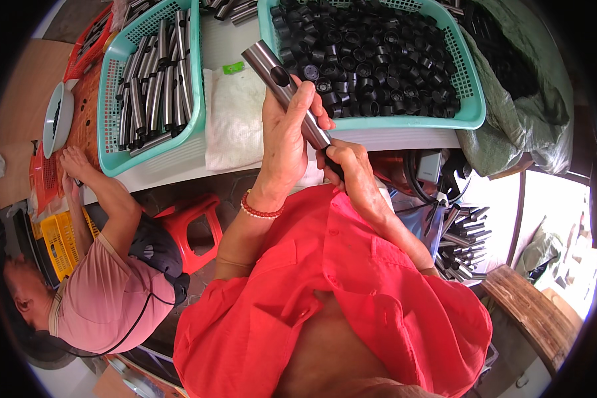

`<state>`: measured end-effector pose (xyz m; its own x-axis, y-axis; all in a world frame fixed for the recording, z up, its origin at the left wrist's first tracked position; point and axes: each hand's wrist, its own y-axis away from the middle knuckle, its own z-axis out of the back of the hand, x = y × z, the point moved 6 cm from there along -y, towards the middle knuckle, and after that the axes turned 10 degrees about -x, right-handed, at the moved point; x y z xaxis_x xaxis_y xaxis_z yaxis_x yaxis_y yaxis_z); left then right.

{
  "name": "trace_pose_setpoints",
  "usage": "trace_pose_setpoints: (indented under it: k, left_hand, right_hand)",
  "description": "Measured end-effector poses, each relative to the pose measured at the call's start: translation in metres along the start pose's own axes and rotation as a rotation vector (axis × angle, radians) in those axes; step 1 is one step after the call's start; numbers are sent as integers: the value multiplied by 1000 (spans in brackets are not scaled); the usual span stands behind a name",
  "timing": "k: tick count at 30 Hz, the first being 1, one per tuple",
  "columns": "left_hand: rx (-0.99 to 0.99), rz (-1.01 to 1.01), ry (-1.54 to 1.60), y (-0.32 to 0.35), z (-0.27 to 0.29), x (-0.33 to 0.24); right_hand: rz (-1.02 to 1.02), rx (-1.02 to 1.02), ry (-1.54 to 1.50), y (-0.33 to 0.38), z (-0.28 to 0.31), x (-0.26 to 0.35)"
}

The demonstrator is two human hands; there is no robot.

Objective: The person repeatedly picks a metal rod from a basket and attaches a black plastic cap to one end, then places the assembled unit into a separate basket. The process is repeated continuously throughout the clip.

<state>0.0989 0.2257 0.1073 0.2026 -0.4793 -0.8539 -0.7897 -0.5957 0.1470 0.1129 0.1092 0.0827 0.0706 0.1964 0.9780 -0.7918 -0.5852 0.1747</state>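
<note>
My left hand [286, 136] grips the middle of a shiny metal tube [272, 69] that slants up and to the left; a round hole shows in its side near the top. My right hand [351, 169] is closed around the tube's lower end, just below the left hand, and hides whatever sits at that end. Both hands are held above my red shirt at the near edge of the white table [229, 40].
A teal basket [467, 99] full of black caps stands ahead right, and another teal basket [113, 142] with metal tubes ahead left. A white cloth [232, 123] lies between them. A person in a pink shirt [106, 298] works at left near a red stool [196, 222]. More tubes [461, 242] pile low right.
</note>
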Motion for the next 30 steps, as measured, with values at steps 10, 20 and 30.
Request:
trace_pose_setpoints:
  k: [10,20,30]
  left_hand:
    - [25,-35,114,8,-3,-9]
    - [-112,111,501,-8,4,-3]
    - [-117,-16,583,-24,23,-29]
  right_hand:
    - [-107,-14,-9,6,5,6]
    - [719,-594,-89,18,55,40]
    - [864,-710,-11,20,58,58]
